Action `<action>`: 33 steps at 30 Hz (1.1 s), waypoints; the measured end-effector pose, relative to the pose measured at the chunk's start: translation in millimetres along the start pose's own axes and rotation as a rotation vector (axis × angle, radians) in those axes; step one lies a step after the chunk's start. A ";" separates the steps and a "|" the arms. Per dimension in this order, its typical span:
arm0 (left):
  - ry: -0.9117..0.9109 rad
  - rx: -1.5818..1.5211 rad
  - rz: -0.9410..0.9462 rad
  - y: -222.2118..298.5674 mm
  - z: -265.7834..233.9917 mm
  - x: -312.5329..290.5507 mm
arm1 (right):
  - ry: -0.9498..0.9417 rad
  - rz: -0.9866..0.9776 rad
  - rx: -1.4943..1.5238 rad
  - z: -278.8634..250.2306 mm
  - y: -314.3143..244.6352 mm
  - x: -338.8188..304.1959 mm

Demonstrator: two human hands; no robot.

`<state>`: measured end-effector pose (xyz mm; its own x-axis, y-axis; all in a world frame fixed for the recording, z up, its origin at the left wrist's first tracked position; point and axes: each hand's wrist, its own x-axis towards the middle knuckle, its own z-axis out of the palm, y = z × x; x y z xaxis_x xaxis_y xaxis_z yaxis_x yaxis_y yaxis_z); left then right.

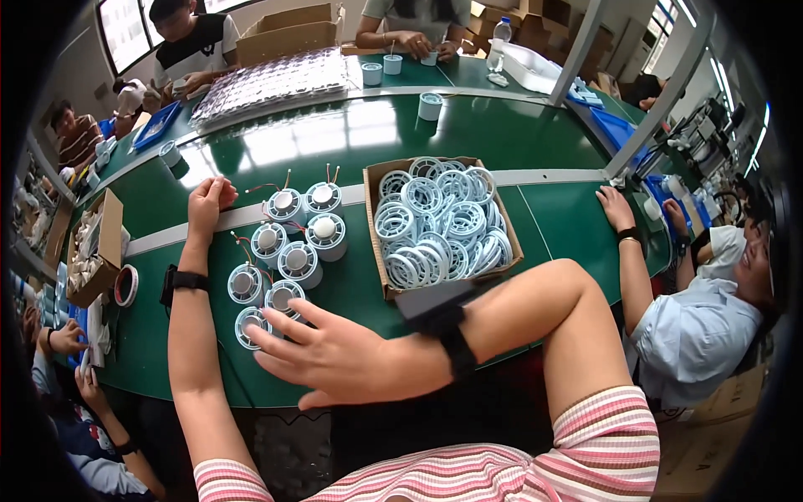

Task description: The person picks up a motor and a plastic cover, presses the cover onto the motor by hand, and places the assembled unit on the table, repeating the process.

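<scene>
Right hand (335, 356): fingers spread apart above nearest pale-blue cylinders (299, 263); contact unclear. Left hand (212, 199): fingers bunched beyond them, grip can't be told. Between hands: eight smooth cylinders, slotted tops on. Right of both: cardboard box (370, 191), many plastic rings (443, 216) apparently left.

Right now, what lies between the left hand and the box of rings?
Several wired light-blue cylinders stand between them on the green tabletop, in the head view.

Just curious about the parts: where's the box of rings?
In the head view, the box sits just right of centre, beyond the right forearm and right of the pale cylinders.
</scene>
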<state>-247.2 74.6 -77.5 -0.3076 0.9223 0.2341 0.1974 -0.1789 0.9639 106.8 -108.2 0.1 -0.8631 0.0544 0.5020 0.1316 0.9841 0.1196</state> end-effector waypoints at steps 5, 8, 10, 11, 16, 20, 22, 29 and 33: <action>0.040 -0.016 0.053 17.9 -12.1 2.2 | -0.138 0.291 0.047 -93.5 34.0 -53.9; -0.009 0.200 0.208 68.4 -20.3 -3.2 | 0.149 0.528 -0.221 -107.6 119.1 -89.2; -0.115 0.264 0.416 115.6 5.0 -18.1 | 0.145 0.698 -0.303 -112.8 162.9 -126.2; -0.130 0.330 0.411 138.6 17.0 -36.1 | 0.074 0.820 -0.269 -112.0 176.1 -137.0; -0.393 0.807 0.560 209.4 96.7 -162.9 | 0.093 0.903 0.144 -80.1 184.7 -167.3; -0.554 0.846 0.662 187.0 155.4 -254.0 | 0.325 0.937 0.208 -44.9 189.7 -188.1; -0.605 0.894 0.691 171.4 173.6 -269.3 | 0.412 1.117 0.724 -43.4 188.0 -186.3; -0.449 0.837 0.628 139.6 204.0 -254.9 | 0.424 1.192 0.945 -30.7 212.5 -163.3; -0.432 0.870 0.664 135.2 202.8 -250.3 | 0.423 1.181 0.998 -34.0 224.0 -146.2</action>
<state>45.2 -111.0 -31.5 0.4032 0.8058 0.4337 0.8206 -0.5282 0.2184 279.0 98.5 -17.4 -0.3003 0.9471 0.1136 0.0929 0.1475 -0.9847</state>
